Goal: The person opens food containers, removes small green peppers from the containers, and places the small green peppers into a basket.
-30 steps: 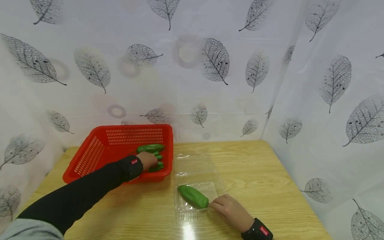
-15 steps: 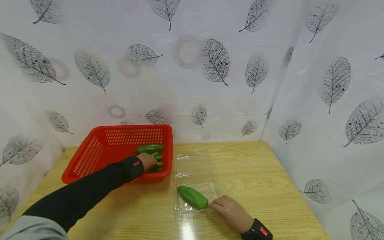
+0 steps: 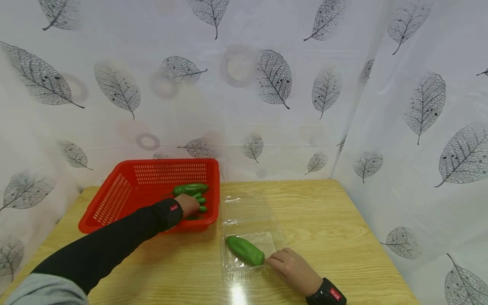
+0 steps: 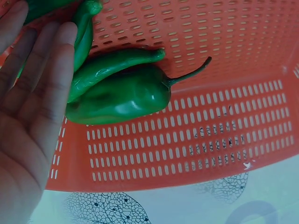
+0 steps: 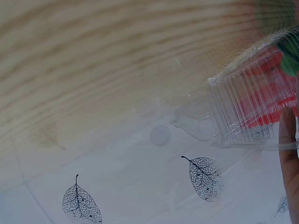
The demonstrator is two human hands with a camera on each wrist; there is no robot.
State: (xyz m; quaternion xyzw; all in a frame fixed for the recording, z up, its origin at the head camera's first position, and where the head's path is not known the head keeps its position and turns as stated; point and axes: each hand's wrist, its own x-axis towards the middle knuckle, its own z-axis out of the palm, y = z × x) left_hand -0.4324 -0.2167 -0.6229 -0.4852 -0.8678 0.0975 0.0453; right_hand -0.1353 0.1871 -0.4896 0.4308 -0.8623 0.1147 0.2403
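Note:
My left hand [image 3: 189, 205] reaches into a red plastic basket [image 3: 85, 220], over several green peppers lying at its right end. In the left wrist view the fingers [image 4: 56, 88] are nearly straight beside a plump green pepper [image 4: 126, 95] with a long stem and a slimmer green pepper [image 4: 117, 63]. Part of another pepper shows between thumb and fingers. At the near right corner of a clear plastic clamshell box [image 3: 268, 241], my right hand [image 3: 293, 270] pinches the rim with bent fingers. One large green pepper [image 3: 245, 250] lies slantwise in the box, its blunt end close to those fingertips.
The box's lid [image 3: 244, 208] lies folded back toward the rear of the wooden table [image 3: 320, 220], just right of the basket. A white leaf-print sheet [image 3: 236, 106] hangs behind the table and along both sides.
Inside the basket the left hand has shifted slightly, and the frontmost pepper shows less beside it. The right hand, the box and the pepper in it look unmoved.

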